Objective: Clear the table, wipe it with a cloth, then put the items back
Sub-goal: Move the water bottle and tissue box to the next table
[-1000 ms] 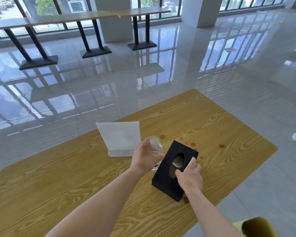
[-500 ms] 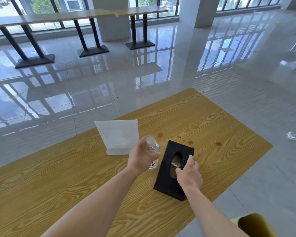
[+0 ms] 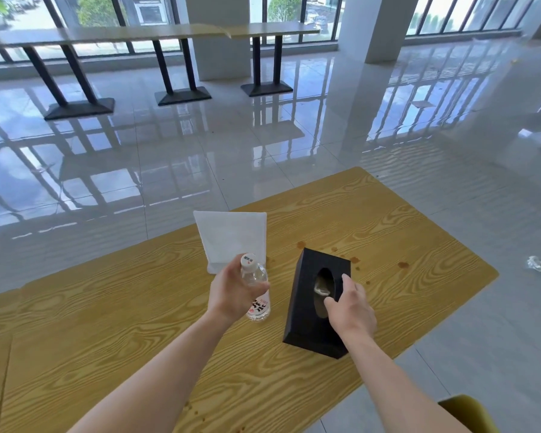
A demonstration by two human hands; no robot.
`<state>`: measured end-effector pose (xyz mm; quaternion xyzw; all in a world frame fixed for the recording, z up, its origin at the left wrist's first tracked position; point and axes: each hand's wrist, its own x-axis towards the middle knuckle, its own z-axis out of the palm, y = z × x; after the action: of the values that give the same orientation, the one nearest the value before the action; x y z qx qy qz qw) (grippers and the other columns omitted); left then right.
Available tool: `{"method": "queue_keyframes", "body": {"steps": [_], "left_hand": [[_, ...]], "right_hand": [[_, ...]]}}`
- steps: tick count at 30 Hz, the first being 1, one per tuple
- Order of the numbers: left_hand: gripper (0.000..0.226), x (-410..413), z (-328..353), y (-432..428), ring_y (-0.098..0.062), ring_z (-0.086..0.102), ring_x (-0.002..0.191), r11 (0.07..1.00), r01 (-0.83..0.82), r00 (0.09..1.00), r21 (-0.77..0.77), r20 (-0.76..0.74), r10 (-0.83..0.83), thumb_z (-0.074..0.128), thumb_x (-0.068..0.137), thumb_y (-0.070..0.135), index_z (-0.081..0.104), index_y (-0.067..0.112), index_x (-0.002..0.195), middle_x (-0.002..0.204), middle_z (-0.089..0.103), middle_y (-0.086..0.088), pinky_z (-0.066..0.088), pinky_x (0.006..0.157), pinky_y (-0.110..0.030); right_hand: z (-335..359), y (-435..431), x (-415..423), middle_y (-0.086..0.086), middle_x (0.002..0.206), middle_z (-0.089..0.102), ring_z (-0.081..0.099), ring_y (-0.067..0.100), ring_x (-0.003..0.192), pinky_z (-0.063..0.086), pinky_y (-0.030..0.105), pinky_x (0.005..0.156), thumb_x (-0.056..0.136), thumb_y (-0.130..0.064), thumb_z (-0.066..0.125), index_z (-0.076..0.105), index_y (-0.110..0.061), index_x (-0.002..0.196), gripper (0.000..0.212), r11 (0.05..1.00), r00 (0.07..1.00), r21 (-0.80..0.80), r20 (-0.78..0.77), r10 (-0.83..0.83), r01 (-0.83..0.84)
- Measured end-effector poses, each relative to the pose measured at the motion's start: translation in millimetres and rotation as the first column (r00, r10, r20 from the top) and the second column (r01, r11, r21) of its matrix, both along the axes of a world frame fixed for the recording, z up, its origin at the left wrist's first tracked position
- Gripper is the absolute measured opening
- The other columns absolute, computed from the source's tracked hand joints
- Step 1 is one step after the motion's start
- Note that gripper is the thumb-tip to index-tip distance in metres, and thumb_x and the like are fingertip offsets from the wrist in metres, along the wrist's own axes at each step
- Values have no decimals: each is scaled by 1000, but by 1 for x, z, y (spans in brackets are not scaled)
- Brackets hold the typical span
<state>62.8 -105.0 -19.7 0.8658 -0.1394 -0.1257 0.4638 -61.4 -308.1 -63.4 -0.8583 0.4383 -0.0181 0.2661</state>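
Observation:
A wooden table (image 3: 403, 232) with brown stains fills the lower half of the head view. My left hand (image 3: 231, 292) grips a clear plastic water bottle (image 3: 256, 285) with a white cap, held upright just above the table. My right hand (image 3: 349, 304) rests on top of a black tissue box (image 3: 310, 307), fingers at the edge of its oval opening. The box stands on the table near its front edge. A folded white cloth (image 3: 231, 235) lies on the table behind the bottle.
Brown spill spots (image 3: 403, 264) mark the wood to the right of the box. A crumpled wrapper (image 3: 536, 264) lies on the shiny tiled floor at right. A yellow-green chair (image 3: 469, 414) shows at the bottom right. Long tables (image 3: 169, 32) stand by the far windows.
The black tissue box has tilted down and now sits flat on the table under my right hand. My left hand keeps the bottle, shifted slightly toward me.

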Motion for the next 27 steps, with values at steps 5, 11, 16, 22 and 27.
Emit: {"method": "queue_keyframes", "body": {"steps": [5,11,16,22,27], "left_hand": [[42,-3,7,33,0,63,80,999,-33,999,5,0,33,87,71,37,57,48,99,88,68,19,44,60,-21],[46,-6,18,75,3,62,79,995,-104,994,-13,24,104,87,69,39,53,63,86,85,68,25,42,60,-18],[52,-8,31,120,7,60,76,983,-184,980,-16,67,185,89,67,40,50,70,83,78,65,30,40,59,-18],[44,-12,39,183,3,61,80,956,-292,952,1,93,291,90,66,42,53,58,85,85,67,23,42,60,-21],[41,-16,47,239,4,61,76,923,-384,916,9,131,379,90,64,43,55,54,82,81,67,24,43,59,-22]], "right_hand": [[11,20,1,4,152,38,59,30,114,42,38,76,94,-35,62,30,-25,153,68,999,998,-8,23,51,-51],[29,49,10,3,151,41,57,30,120,49,46,90,91,-35,65,33,-27,151,69,992,991,-18,55,124,-123],[42,79,22,3,152,42,56,33,123,50,48,95,92,-34,66,34,-27,152,68,979,976,-13,87,202,-201],[50,127,39,3,151,44,55,34,124,50,49,97,92,-33,65,35,-26,152,68,949,942,-11,121,314,-315],[58,169,59,3,149,46,58,31,122,52,47,93,91,-31,66,36,-24,152,68,897,887,-37,141,441,-440]]}}
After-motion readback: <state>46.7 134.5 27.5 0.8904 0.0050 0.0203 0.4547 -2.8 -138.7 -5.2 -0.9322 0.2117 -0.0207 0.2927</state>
